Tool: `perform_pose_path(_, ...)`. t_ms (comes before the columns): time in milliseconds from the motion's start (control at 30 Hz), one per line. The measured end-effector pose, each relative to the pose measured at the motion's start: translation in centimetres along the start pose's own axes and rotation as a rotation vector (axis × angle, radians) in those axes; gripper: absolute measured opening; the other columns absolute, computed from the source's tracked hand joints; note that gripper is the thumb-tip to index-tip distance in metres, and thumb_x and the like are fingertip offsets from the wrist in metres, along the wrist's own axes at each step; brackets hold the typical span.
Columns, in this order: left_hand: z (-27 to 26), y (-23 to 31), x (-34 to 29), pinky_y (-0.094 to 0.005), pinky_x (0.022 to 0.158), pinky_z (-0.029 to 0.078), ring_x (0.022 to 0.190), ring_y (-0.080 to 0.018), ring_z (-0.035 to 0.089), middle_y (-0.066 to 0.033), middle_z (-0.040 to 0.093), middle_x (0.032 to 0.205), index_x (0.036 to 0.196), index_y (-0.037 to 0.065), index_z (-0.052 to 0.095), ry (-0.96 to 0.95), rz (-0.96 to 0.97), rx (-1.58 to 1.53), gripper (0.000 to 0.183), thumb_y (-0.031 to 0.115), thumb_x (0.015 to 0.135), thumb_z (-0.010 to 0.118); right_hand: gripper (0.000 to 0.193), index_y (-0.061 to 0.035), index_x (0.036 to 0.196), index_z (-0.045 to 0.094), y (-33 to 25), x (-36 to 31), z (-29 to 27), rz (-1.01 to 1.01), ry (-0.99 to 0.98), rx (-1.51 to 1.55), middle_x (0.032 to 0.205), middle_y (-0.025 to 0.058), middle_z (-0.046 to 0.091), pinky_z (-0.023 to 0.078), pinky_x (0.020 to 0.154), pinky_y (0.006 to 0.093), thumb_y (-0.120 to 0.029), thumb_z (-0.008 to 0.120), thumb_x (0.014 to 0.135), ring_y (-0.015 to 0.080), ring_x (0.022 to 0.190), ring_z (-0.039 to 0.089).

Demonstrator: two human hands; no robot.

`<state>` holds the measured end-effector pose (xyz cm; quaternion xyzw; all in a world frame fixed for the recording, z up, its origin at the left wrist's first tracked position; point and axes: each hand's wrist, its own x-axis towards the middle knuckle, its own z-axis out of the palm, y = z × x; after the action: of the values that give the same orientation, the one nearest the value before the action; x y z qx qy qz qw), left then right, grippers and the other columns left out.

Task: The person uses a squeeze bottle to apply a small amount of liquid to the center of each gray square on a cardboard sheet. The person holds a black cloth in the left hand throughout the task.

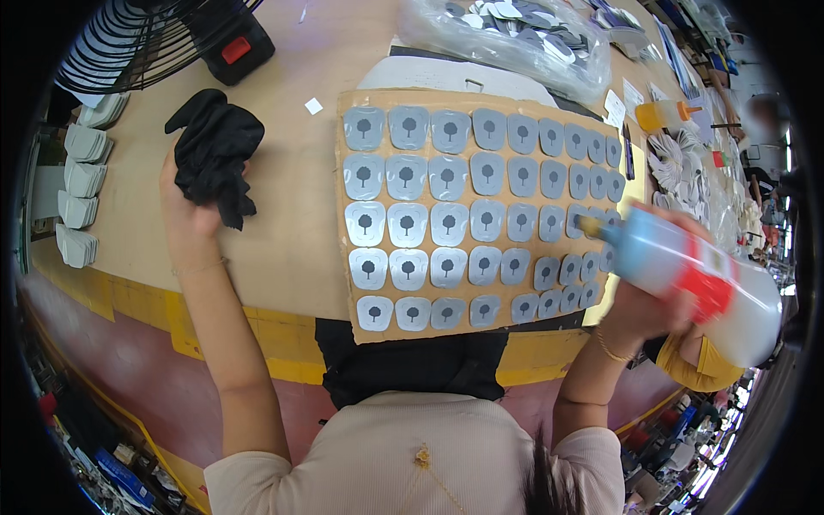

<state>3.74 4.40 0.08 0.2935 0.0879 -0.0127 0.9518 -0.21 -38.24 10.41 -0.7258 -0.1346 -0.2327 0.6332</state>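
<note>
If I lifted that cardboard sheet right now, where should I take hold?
Probably by its left border, coming from the left. The cardboard sheet looks thin, grey patches crowd its face, leaving a narrow margin, and the bottle covers part of the right edge in this view.

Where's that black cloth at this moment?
In the head view it's at upper left: the black cloth is in the person's left hand, left of the cardboard sheet with its rows of grey patches.

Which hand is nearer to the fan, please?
Left. The left hand, holding black cloth, is below the fan in the picture; the right hand, holding a bottle, is far to its right.
</note>
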Motion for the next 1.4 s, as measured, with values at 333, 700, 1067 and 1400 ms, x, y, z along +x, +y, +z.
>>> perform_pose_path(333, 1.7, -0.6, 0.0, -0.032, 0.061, 0.04, 0.066, -0.0179, 0.047, -0.0083, 0.051, 0.079, 0.097, 0.0, 0.05, 0.187, 0.026, 0.111, 0.026, 0.02, 0.087, 0.038, 0.055, 0.0014, 0.106, 0.039, 3.7, -1.4, 3.5, 0.074, -0.25, -0.064, 0.097, 0.0133, 0.052, 0.045, 0.082, 0.0357, -0.026, 0.069, 0.069, 0.0273, 0.095, 0.056)
perform_pose_path(700, 0.3, -0.1, 0.1, -0.0353, 0.063, 0.046, 0.07, -0.0233, 0.054, -0.0135, 0.057, 0.087, 0.099, -0.003, 0.052, 0.029, -0.03, -0.027, 0.029, 0.021, 0.087, 0.04, 0.058, -0.0007, 0.106, 0.042, 3.1, -1.3, 4.8, 0.191, -0.083, 0.268, 0.098, 0.014, 0.053, 0.044, 0.085, 0.0408, -0.034, 0.068, 0.068, 0.028, 0.092, 0.056)
perform_pose_path(1067, 0.3, -0.3, 0.1, -0.0342, 0.062, 0.047, 0.068, -0.0255, 0.055, -0.0154, 0.057, 0.088, 0.101, -0.005, 0.052, -0.001, -0.023, 0.025, 0.031, 0.02, 0.087, 0.039, 0.049, -0.0014, 0.103, 0.05, 2.8, 0.3, 3.0, 0.316, 0.084, -0.068, 0.096, 0.008, 0.057, 0.047, 0.074, 0.0268, -0.022, 0.073, 0.065, 0.0144, 0.084, 0.056)
perform_pose_path(1400, 1.7, -0.5, -0.1, -0.0314, 0.061, 0.041, 0.063, -0.0173, 0.047, -0.008, 0.052, 0.077, 0.096, 0.0, 0.05, 0.173, 0.008, 0.126, 0.024, 0.02, 0.087, 0.041, 0.043, -0.0006, 0.098, 0.052, 2.3, 2.5, 4.8, 0.319, -0.013, -0.272, 0.089, 0.0069, 0.057, 0.047, 0.07, 0.0258, -0.018, 0.073, 0.065, 0.0139, 0.08, 0.056)
